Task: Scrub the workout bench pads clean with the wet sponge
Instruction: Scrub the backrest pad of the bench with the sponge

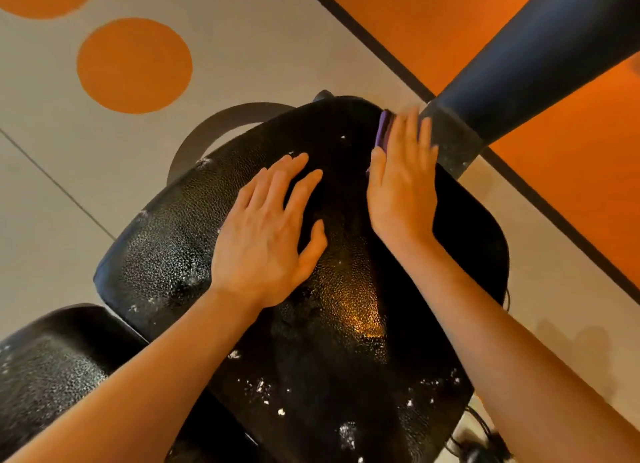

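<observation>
A black textured bench pad (346,324) fills the middle of the view, wet and flecked with white foam. A second black pad (52,369) lies at the lower left. My left hand (270,227) rests flat on the main pad, fingers spread, holding nothing. My right hand (403,182) presses a purple sponge (382,130) against the pad's far right edge; only the sponge's left side shows beyond my fingers, which are slightly blurred.
A dark blue padded column (540,57) runs from the upper right down to a grey bracket (453,140) beside the sponge. The floor is beige (242,47) with orange circles (134,66) and an orange zone (571,192). Cables (481,438) lie at the lower right.
</observation>
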Demonstrator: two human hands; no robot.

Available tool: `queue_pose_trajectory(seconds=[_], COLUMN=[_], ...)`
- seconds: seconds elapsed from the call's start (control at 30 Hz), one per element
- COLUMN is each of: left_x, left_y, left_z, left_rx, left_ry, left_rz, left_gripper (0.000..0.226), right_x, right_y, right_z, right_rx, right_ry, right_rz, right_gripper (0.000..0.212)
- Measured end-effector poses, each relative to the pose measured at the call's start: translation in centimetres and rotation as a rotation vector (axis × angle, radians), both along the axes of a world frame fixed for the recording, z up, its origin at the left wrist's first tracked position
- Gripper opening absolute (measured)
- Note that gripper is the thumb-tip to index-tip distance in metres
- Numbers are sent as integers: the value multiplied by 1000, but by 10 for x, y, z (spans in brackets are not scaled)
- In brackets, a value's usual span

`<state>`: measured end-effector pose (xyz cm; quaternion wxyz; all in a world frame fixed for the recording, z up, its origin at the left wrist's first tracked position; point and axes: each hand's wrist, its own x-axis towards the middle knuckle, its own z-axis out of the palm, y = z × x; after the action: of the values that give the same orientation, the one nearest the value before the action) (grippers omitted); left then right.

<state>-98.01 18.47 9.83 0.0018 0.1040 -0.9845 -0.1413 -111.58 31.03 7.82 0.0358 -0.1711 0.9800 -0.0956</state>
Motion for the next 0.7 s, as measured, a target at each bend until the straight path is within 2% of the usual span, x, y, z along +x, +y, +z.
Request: queue_pose_trajectory(seconds=[0.13,0.2,0.23,0.3,0.37,0.4,0.5,0.53,0.57,0.67,0.7], left_x=[0,0,0,1,1,1,4,10,18,61,76], left_y=[0,1,1,1,0,0,-1,-3,-6,-18,-22], left_z=[3,2,1,-1,-2,-2,3,7,10,18,19], left_rx=[10,15,14,7,-4,-7,10,21,34,82,97], left_ry=[-11,-4,2,10,6,1,22,45,67,94,93], left_rz=[5,-1,-7,-6,-8,-17,-24,10,65,303,376], left_gripper=[58,58,58,57,58,58,55,54,53,53,55], right_x=[104,83,58,6,-12,-5,22,13,-2,-33,-27], right_y=[56,68,59,28,3,0,27,35,36,-3,-23], right_z=[21,17,13,6,0,0,8,9,8,4,4], right_rx=[54,72,68,0,-42,-40,-28,-1,9,-48,-42], right_ry=[-118,-115,-80,-29,-17,-19,-80,-87,-85,-93,-65], right_rz=[329,458,425,189,-10,19,519,636,643,184,92], right_gripper=[56,57,58,61,60,58,55,55,55,54,54])
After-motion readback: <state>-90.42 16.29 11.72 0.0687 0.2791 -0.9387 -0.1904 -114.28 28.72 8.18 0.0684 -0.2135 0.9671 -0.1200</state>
